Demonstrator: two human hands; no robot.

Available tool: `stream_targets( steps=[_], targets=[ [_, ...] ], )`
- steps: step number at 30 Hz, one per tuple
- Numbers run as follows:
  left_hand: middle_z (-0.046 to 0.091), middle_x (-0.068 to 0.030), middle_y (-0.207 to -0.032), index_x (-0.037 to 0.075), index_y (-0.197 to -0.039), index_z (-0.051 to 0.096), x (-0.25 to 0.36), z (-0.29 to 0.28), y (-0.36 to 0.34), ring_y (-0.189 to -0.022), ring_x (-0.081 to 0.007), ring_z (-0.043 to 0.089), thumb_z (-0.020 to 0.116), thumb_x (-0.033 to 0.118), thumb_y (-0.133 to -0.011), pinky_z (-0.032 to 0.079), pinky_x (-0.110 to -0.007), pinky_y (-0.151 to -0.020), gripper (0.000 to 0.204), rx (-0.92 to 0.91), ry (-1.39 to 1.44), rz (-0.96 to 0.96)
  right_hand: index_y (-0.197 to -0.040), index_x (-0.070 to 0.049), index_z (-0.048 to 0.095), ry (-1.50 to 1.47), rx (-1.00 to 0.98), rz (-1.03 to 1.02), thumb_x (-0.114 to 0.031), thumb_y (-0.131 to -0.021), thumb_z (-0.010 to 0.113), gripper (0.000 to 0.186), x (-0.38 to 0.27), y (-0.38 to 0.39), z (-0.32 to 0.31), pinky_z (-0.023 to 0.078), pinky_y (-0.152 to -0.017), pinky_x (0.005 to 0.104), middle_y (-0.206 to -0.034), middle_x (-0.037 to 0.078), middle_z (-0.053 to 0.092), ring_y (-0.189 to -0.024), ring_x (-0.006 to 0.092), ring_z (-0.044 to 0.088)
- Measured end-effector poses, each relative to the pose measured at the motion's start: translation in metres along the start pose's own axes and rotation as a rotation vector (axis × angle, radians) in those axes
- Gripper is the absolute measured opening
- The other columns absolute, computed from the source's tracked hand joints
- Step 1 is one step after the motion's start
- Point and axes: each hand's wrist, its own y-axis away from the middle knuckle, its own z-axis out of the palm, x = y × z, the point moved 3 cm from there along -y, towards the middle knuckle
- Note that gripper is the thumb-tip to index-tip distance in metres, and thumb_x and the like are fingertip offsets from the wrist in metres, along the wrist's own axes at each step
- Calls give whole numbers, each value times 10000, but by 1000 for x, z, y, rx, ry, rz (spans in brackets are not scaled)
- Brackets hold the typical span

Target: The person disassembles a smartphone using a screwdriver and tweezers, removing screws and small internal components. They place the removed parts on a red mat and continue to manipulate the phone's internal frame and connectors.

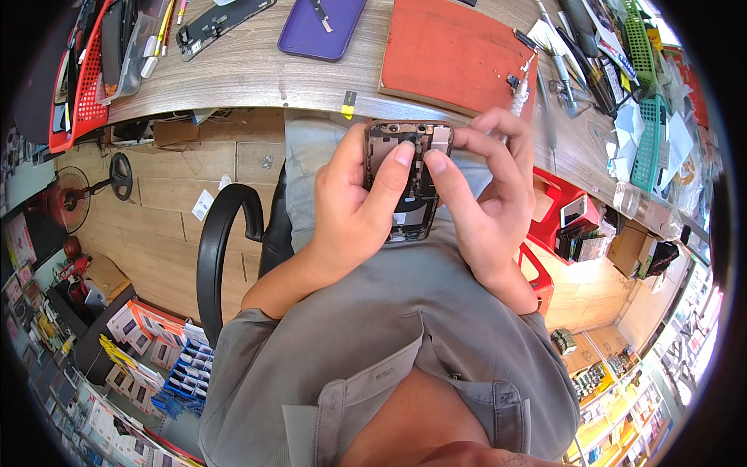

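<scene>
From here I see my left hand [350, 194] clasping the opened phone [419, 180] and my right hand [494, 191] pinching its right edge, above the lap, beside the desk [233, 78]. Internals work, I judge; next calls for light, steady thumbs.

With forearms [284, 282] angled inward, the left hand [350, 189] stretched its thumb [391, 173] forward, its hidden fingers apparently curled, while the right hand [496, 193] arched its fingers [489, 146] loosely.
</scene>
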Motion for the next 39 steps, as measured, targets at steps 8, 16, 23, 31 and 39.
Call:
stream_targets(
  steps=[8, 16, 23, 31, 39],
  targets=[
    [752, -40, -884, -8, -1057, 605, -4, -5, 5, -799, -34, 611, 718, 140, -1118, 513, -255, -669, 196, 5, -156, 74, -1065, -4, 786, 89, 3, -47, -93, -824, 965, 313, -3, 0, -3, 492, -952, 349, -1257, 140, 579, -1110, 243, 597],
    [749, -93, -838, -20, -1102, 614, 5, -4, 6, -743, -61, 646, 712, 151, -1118, 529, -276, -638, 198, -15, -302, 142, -1052, -1, 773, 95, -12, -63, -99, -828, 969, 313, -6, -2, -6, 482, -963, 350, -1276, 144, 560, -1125, 243, 581],
    [779, -112, -884, -38, -1160, 626, 12, -2, 7, -756, -94, 704, 697, 164, -1129, 555, -286, -661, 216, -71, -299, 162, -1035, -2, 737, 55, -46, -9, -89, -837, 951, 304, -11, -1, -9, 471, -998, 363, -1288, 142, 545, -1161, 252, 564],
    [810, -123, -1156, -59, -1351, 622, 11, -3, 5, -1026, -125, 745, 675, 82, -1106, 603, -308, -884, 288, -145, 83, 24, -1047, 7, 783, 46, -59, -14, -106, -891, 932, 243, -10, -4, -11, 471, -1018, 379, -1289, 143, 568, -1164, 258, 571],
    [785, -114, -1278, -49, -1411, 594, 10, 3, 5, -1154, -130, 724, 718, 50, -1074, 586, -321, -997, 372, -168, 64, 22, -1069, -6, 814, 45, -42, 0, -133, -933, 899, 205, -9, -4, -19, 442, -961, 347, -1288, 138, 586, -1136, 241, 560]
  ],
)
